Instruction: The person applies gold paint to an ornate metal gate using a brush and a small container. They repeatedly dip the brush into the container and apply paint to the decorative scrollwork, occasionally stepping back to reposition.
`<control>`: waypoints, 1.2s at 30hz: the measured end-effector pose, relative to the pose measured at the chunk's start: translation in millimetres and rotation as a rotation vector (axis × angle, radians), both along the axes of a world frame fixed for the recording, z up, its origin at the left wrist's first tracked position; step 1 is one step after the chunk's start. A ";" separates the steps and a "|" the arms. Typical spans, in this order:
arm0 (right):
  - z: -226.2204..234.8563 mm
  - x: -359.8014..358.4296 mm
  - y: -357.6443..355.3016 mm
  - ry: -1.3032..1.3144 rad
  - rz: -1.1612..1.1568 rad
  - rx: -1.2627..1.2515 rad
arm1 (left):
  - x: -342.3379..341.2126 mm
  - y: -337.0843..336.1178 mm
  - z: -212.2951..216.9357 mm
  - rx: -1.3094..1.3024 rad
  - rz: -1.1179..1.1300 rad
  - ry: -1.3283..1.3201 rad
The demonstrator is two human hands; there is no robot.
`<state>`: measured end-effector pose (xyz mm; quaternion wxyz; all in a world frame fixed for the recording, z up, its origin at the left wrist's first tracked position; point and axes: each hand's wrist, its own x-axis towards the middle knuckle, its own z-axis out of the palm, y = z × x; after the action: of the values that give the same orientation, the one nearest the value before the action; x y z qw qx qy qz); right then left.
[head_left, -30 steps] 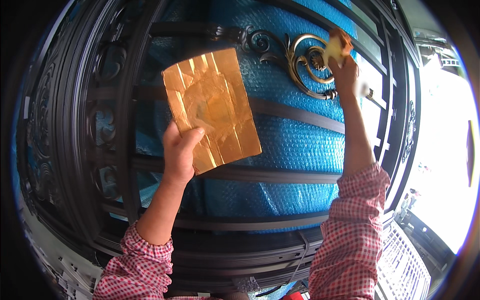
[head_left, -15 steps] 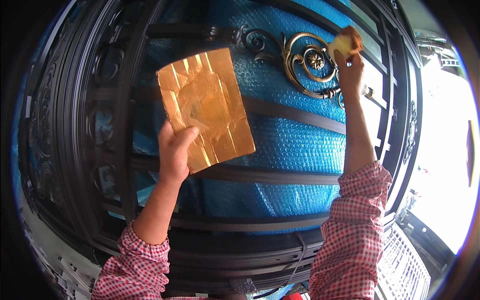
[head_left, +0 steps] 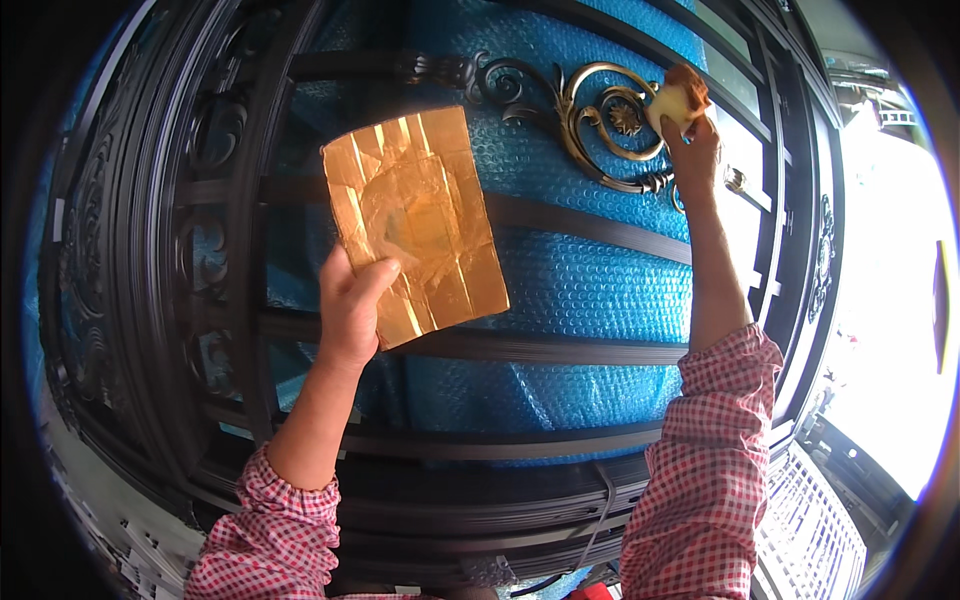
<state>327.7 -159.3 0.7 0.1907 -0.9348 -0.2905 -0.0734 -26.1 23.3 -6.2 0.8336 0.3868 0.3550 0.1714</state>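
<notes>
My left hand grips the lower left edge of a flat gold-coloured board, its thumb on the face. The board is creased, with a duller smeared patch near its middle. At the upper right my right hand pinches a pale yellow sponge with a brown-stained far side. The sponge is by the right edge of a metal scroll ornament, whose curls and central flower are gold and whose left end is dark. Whether the sponge touches the metal I cannot tell.
The ornament belongs to a dark metal gate with several bars. Blue bubble wrap lies behind the bars. More dark scrollwork runs down the left. A white grid panel stands at the lower right, near a glaring bright area.
My right hand and the sponge have shifted slightly left and down, along the ornament's right edge. The board in my left hand has tilted a little and moved slightly down.
</notes>
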 end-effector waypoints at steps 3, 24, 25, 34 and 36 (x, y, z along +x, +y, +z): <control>2.6 0.5 -9.0 -0.011 -0.102 -0.043 | -3.0 0.7 -3.1 0.000 0.024 0.002; 1.9 7.3 -26.0 0.144 -0.040 -0.118 | -3.3 1.3 -2.5 -0.005 0.021 0.008; -2.1 10.5 -33.6 0.159 -0.049 -0.065 | -2.3 0.6 -1.7 -0.006 0.027 0.010; 15.4 8.0 5.5 0.204 -0.179 -0.179 | -3.1 1.7 -2.1 0.012 0.001 0.033; 21.6 -4.1 -4.2 0.196 -0.144 -0.147 | -2.6 0.8 -1.6 0.008 0.017 0.030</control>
<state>323.6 -163.5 22.4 0.1435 -0.9673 -0.2074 0.0260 -28.7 24.1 -7.9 0.8250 0.3897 0.3703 0.1742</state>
